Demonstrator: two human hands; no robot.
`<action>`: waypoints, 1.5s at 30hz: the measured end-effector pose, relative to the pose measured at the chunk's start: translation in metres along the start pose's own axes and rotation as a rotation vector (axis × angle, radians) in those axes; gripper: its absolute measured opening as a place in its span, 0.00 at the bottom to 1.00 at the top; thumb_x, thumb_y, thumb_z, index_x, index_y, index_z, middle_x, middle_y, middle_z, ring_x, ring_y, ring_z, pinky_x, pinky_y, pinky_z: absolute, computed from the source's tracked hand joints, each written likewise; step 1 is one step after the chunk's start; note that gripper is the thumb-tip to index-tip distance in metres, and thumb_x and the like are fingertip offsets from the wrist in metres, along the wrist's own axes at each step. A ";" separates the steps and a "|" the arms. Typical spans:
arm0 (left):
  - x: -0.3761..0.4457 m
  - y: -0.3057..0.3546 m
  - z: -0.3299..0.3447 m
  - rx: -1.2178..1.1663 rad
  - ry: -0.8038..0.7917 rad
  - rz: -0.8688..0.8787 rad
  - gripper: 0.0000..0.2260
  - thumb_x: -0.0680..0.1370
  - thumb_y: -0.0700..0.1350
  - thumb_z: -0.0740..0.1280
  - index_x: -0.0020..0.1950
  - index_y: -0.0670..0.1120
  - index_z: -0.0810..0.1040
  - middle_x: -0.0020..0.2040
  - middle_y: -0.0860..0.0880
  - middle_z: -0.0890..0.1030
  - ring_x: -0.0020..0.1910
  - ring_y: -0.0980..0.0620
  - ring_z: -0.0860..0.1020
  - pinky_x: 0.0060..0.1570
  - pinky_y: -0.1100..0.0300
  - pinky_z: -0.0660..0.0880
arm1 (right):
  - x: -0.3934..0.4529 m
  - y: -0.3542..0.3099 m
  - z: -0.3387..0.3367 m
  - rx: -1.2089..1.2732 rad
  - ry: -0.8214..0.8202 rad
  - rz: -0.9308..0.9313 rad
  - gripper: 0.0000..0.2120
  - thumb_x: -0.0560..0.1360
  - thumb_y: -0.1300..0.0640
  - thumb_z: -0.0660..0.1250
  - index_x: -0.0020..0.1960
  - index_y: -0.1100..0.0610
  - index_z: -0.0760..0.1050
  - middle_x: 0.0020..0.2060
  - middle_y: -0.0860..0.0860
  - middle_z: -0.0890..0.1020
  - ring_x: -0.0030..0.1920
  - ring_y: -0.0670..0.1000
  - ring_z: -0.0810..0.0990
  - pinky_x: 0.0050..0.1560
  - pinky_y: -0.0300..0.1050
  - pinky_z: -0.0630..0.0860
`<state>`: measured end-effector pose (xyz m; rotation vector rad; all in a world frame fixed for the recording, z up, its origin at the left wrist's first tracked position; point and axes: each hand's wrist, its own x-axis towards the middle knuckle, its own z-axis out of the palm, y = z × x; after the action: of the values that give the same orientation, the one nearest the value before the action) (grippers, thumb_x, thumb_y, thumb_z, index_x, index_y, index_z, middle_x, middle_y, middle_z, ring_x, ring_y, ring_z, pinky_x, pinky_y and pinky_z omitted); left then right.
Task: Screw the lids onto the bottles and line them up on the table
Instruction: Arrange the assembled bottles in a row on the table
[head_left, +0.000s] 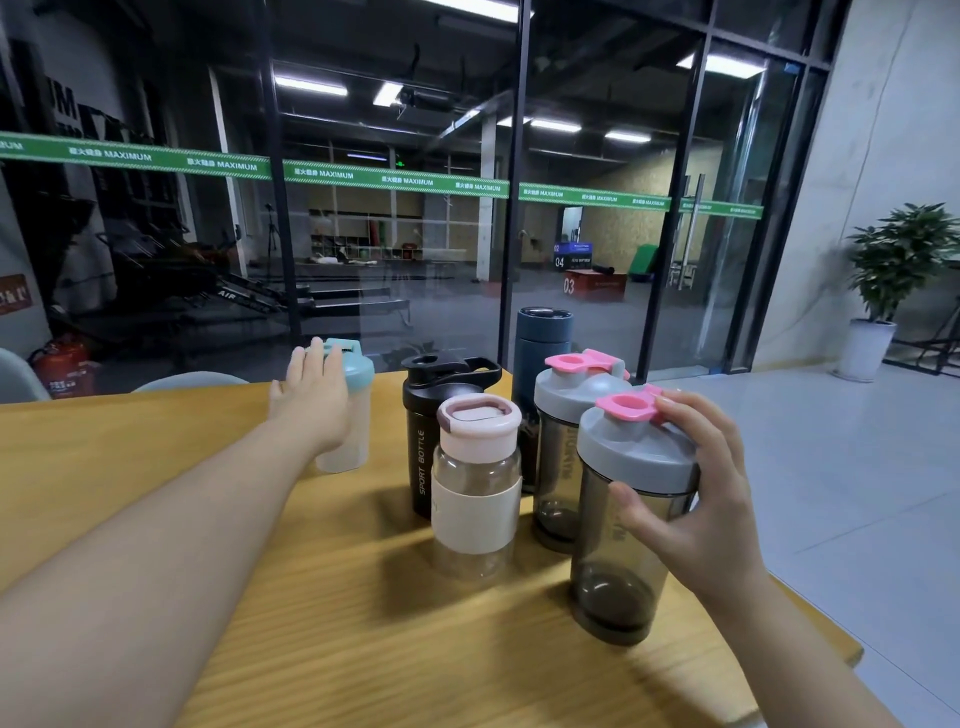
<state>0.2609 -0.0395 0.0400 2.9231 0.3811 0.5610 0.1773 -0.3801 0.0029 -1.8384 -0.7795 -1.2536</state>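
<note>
- The right hand (696, 493) is gripping the nearest grey-lidded shaker bottle (623, 545) at its lid (636, 452): the thumb is lying on the dark body just below the lid rim, and the fingers are curling over the far side by the pink spout cap (626, 407).
- This bottle is standing upright near the right edge of the table (311, 623), its long axis vertical and its spout cap pointing up.
- The left hand (311, 400) is reaching to the far edge of the table, its fingers lying over the teal-lidded bottle (345, 415); whether they are closing round it cannot be told.
- That bottle is standing upright too, well apart to the left of the others, and the left hand is the nearer one.
- Between the hands, four capped bottles are standing in a cluster: the black sport bottle (421, 441), the clear pink-lidded bottle (475, 483), the dark blue flask (543, 353) and a second grey-lidded shaker (563, 452).
- Judgement: the coming move is turning on the gap between the teal-lidded bottle and the cluster; it would need to travel rightward.
</note>
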 end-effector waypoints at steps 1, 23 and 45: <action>0.001 0.000 0.001 -0.003 -0.010 -0.002 0.30 0.81 0.42 0.57 0.78 0.44 0.44 0.79 0.47 0.42 0.77 0.46 0.42 0.73 0.43 0.51 | 0.000 0.000 0.000 -0.004 0.002 0.000 0.31 0.65 0.50 0.70 0.66 0.53 0.66 0.64 0.42 0.67 0.65 0.52 0.69 0.67 0.43 0.66; -0.001 0.009 -0.005 -0.113 0.191 -0.021 0.23 0.76 0.48 0.69 0.64 0.38 0.67 0.60 0.40 0.63 0.57 0.41 0.66 0.55 0.52 0.70 | -0.001 -0.004 0.000 -0.003 0.009 0.030 0.31 0.65 0.51 0.70 0.66 0.53 0.66 0.62 0.49 0.69 0.65 0.50 0.70 0.67 0.41 0.66; -0.048 -0.008 -0.038 -0.228 0.071 0.114 0.36 0.69 0.55 0.74 0.72 0.46 0.63 0.67 0.47 0.68 0.63 0.45 0.70 0.57 0.52 0.71 | -0.002 -0.001 0.001 -0.014 0.024 0.029 0.31 0.65 0.51 0.69 0.65 0.60 0.67 0.62 0.53 0.70 0.66 0.45 0.68 0.68 0.40 0.66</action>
<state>0.2014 -0.0416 0.0574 2.7229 0.1473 0.6771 0.1764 -0.3786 0.0007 -1.8359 -0.7304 -1.2633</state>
